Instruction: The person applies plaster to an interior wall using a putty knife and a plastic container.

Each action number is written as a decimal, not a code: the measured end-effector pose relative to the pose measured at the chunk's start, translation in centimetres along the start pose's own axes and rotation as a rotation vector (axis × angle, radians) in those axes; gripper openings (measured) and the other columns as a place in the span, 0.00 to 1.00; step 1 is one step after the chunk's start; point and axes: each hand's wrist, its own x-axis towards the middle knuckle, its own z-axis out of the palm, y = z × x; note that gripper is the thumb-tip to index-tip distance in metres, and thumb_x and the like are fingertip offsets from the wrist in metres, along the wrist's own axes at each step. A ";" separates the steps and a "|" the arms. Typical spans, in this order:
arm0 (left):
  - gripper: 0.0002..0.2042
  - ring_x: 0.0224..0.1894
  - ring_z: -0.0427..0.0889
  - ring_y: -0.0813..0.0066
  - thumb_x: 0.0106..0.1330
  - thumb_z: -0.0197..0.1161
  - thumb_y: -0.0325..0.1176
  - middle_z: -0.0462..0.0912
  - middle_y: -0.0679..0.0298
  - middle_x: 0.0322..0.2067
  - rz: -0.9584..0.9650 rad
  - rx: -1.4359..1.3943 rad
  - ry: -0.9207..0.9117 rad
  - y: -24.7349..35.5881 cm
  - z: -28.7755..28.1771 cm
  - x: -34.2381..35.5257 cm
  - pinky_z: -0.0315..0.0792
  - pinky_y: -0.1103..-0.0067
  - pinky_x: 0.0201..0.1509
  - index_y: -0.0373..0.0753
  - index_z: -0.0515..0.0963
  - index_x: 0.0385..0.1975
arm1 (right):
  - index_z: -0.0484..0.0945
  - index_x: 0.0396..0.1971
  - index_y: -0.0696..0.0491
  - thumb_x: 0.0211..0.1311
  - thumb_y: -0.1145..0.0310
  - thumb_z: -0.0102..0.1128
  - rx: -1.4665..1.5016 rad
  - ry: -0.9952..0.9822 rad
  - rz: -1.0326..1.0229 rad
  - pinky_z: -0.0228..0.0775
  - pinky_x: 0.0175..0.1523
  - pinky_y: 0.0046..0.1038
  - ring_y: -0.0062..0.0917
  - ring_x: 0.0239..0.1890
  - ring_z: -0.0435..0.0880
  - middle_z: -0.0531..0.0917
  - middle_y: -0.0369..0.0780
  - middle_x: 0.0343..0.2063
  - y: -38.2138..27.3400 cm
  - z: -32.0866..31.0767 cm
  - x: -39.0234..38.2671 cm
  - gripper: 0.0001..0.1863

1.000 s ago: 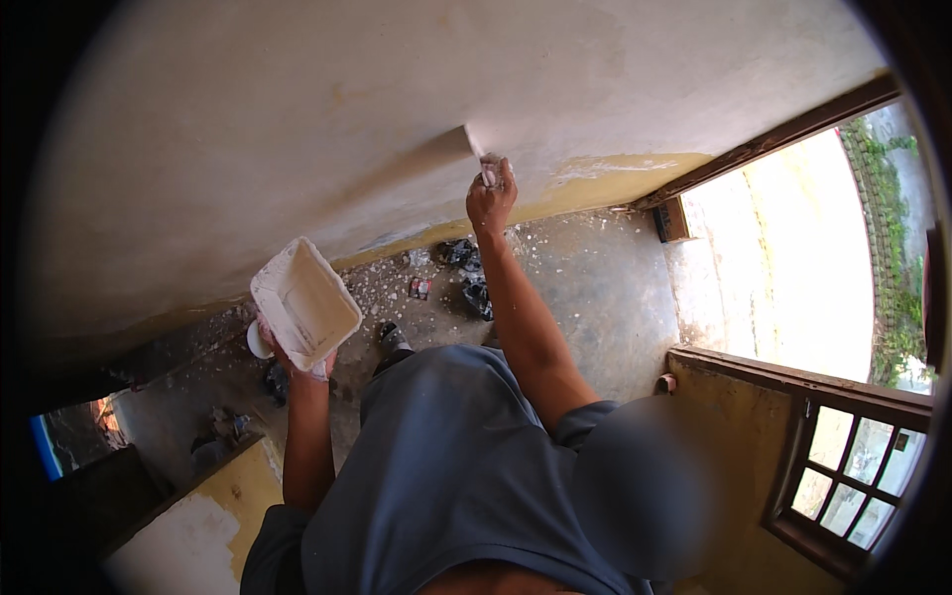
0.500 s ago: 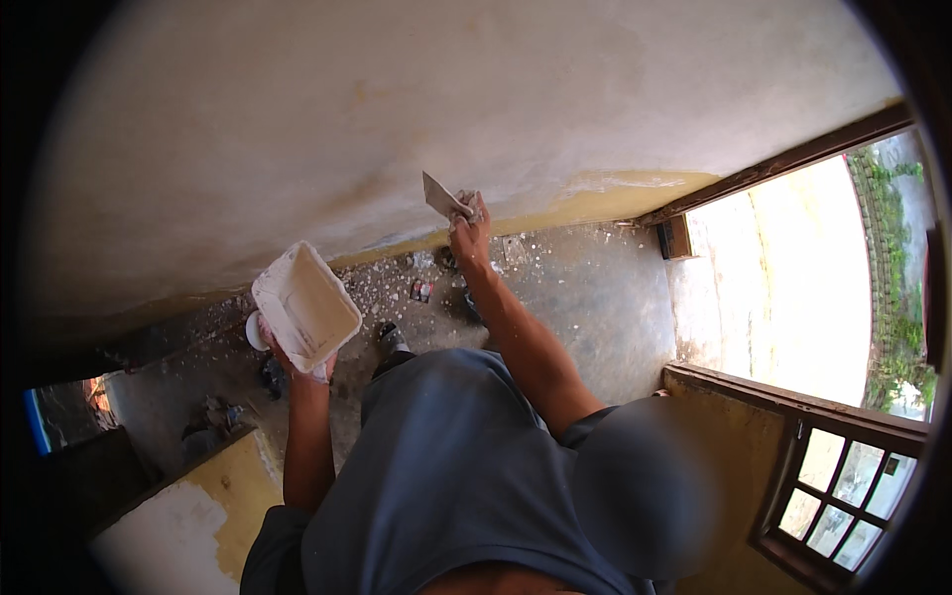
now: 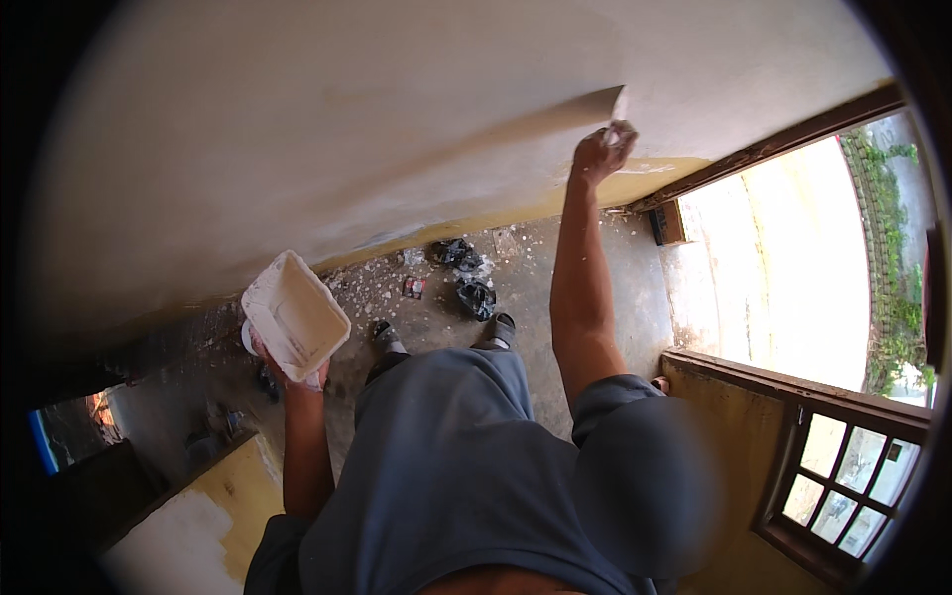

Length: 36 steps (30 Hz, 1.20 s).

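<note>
Head view, looking down, left to right: the left hand cradles a white tub from beneath, fingers curled around its outside, its open side tipped up. Pale paste smears the tub; how much it holds is hard to tell. Across the middle, most of the wall looks coated off-white, so the work seems well advanced. Further right, the right hand, whitened with residue, is closed around the handle of a putty knife, whose blade appears to meet the wall. Just past it, low down, a yellow patch seems left to cover, as does a yellow strip along the wall's foot.

The wall's surface is mostly smooth, dim at left and brighter towards the right, with a long brown shadow slanting down and left from the blade. In the room, a low partition at lower left shows ragged yellow and white paint. White flakes litter the grey floor near the wall, around a small red packet and crumpled black plastic. At right, a bright doorway opens outdoors; below it is a dark-framed window.
</note>
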 end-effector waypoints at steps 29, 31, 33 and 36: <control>0.32 0.61 0.72 0.56 0.68 0.49 0.58 0.71 0.60 0.62 -0.106 -0.086 -0.242 -0.9 5.3 0.1 0.69 0.57 0.63 0.46 0.63 0.66 | 0.62 0.53 0.61 0.54 0.78 0.52 0.442 0.087 0.666 0.77 0.32 0.32 0.34 0.40 0.82 0.75 0.51 0.44 -9.7 -4.9 9.0 0.23; 0.32 0.62 0.72 0.56 0.68 0.49 0.58 0.70 0.59 0.62 -0.061 -0.071 -0.233 -1.0 4.0 0.4 0.69 0.56 0.63 0.46 0.62 0.66 | 0.66 0.48 0.60 0.54 0.76 0.53 0.344 0.044 0.490 0.77 0.37 0.34 0.35 0.37 0.82 0.78 0.50 0.39 -19.2 -4.7 8.8 0.19; 0.32 0.62 0.71 0.55 0.68 0.49 0.58 0.70 0.59 0.62 -0.052 -0.068 -0.232 -1.5 2.9 1.2 0.69 0.56 0.63 0.46 0.62 0.67 | 0.66 0.45 0.58 0.57 0.75 0.57 0.154 0.010 0.090 0.73 0.43 0.43 0.41 0.36 0.82 0.80 0.51 0.36 -25.4 -4.2 6.4 0.17; 0.31 0.62 0.71 0.55 0.68 0.49 0.56 0.69 0.59 0.63 -0.062 -0.084 -0.203 -1.9 3.2 1.4 0.69 0.57 0.63 0.46 0.62 0.67 | 0.71 0.38 0.54 0.55 0.76 0.60 0.073 -0.160 -0.581 0.74 0.44 0.41 0.42 0.36 0.82 0.80 0.46 0.34 -28.8 -3.3 -1.2 0.12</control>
